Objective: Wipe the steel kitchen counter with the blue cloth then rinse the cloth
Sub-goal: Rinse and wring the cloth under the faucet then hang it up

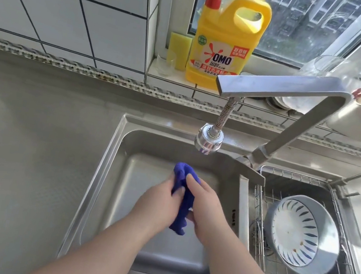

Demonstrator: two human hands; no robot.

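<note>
Both the left hand (158,201) and right hand (205,202) gripped the bunched blue cloth (184,200) over the sink basin (105,172), below the faucet head (208,139), seemingly for rinsing.

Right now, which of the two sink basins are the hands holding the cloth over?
The left basin, under the faucet head. Both hands grip the blue cloth there; the right basin holds a rack and bowl.

blue cloth (184,200): its middle is covered by the left hand (158,203) and right hand (205,210); the fingers under it are hidden.
detergent jug (224,45): pump top cut off by the upper edge.
sponge (177,50): partly behind the jug.
bowl (302,234): small specks inside, too small to tell.
tabletop (21,157): cut off at the left edge.
window view: blurred.
</note>
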